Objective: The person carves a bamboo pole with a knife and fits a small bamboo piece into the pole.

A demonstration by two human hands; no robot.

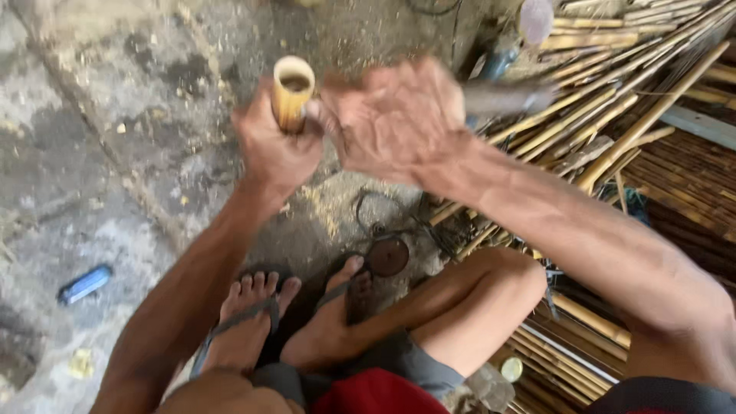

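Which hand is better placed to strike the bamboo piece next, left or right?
Probably the right. The right hand grips a blurred tool handle beside the top of the bamboo tube. The left hand is wrapped around the tube, holding it upright.

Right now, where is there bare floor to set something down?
Bare concrete floor lies left of the left hand, above the small blue object. Crowded: the bamboo strips at right, and the ground by the feet.
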